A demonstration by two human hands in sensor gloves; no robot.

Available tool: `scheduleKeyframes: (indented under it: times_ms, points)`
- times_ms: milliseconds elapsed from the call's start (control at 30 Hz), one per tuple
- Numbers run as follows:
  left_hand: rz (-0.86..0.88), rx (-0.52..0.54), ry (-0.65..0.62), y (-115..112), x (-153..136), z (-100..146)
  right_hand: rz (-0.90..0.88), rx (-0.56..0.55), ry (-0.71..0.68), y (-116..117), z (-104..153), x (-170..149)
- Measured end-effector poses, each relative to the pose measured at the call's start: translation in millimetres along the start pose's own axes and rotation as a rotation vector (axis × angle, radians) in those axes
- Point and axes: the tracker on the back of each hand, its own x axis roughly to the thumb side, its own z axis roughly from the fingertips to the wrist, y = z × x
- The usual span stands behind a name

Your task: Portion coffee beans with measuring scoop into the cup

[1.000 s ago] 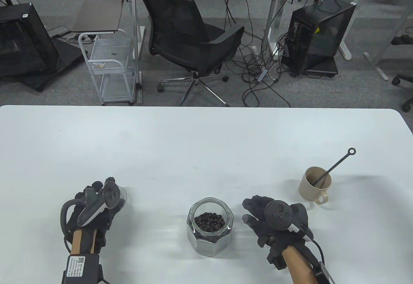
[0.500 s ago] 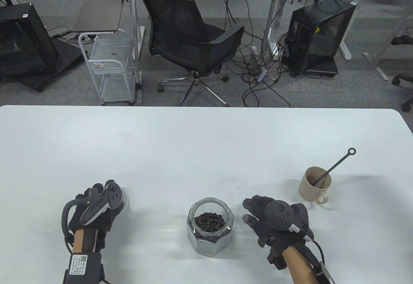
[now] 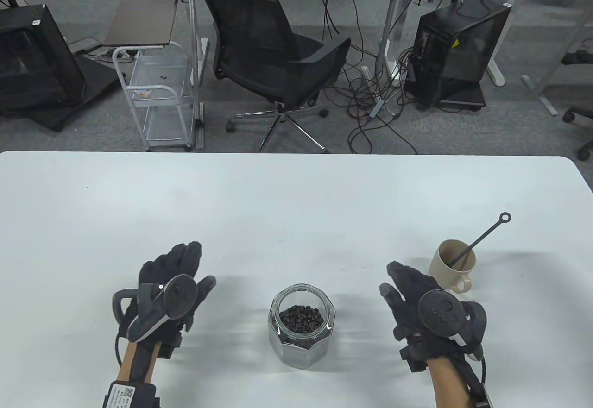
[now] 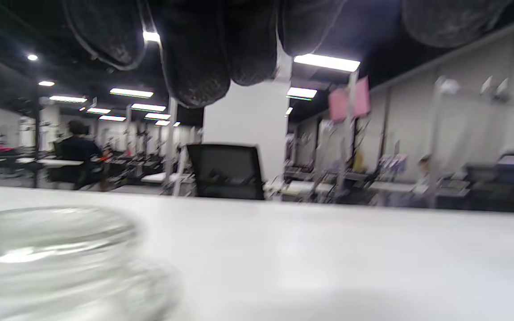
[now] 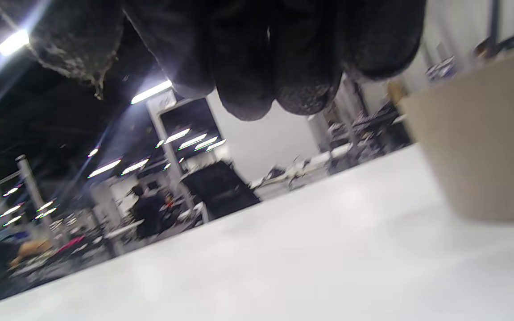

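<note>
Right hand point(image 3: 417, 297) moved nearer cup point(image 3: 451, 264), scoop point(image 3: 482, 234) inside

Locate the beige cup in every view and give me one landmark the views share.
Table view: the beige cup stands at right, scoop handle sticking out, just beyond the right hand.
Left wrist view: not in it.
Right wrist view: at the right edge, blurred.
Shared landmark: the white table, and the black office chair.

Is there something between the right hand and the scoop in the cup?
Nothing visible: the right hand is open, just left of the cup, and the scoop handle sticks out free above its rim.
</note>
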Motion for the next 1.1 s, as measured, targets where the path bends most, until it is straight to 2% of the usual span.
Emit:
scheduleKeyframes:
  times_ms: [67, 167, 267, 367, 467, 633, 867, 1100]
  points:
    - [0.072, -0.014, -0.05, -0.1, 21.1, 4.3, 0.02, -0.086, 0.053, -14.8, 1.9, -10.0]
    - [0.04, -0.05, -0.125, -4.0, 48.4, 14.5, 0.009, -0.202, 0.168, -32.5, 6.0, -28.9]
    - [-0.066, -0.069, -0.155, -9.1, 58.6, 23.8, 0.054, -0.257, 0.324, -42.8, 9.8, -43.9]
    - [-0.037, -0.106, -0.16, -12.7, 58.5, 31.6, 0.134, -0.304, 0.5, -51.8, 14.6, -60.0]
    - [-0.005, -0.111, -0.151, -14.8, 54.5, 30.2, 0.15, -0.28, 0.618, -50.0, 14.7, -73.7]
    - [-0.027, -0.157, -0.134, -24.1, 49.4, 27.6, 0.235, -0.102, 0.716, -21.8, 2.4, -92.9]
    - [-0.021, -0.207, -0.14, -32.7, 50.2, 26.7, 0.255, 0.004, 0.683, 13.8, -12.5, -111.2]
    - [-0.052, -0.209, -0.145, -34.3, 51.9, 27.3, 0.149, -0.017, 0.645, 27.0, -14.4, -114.2]
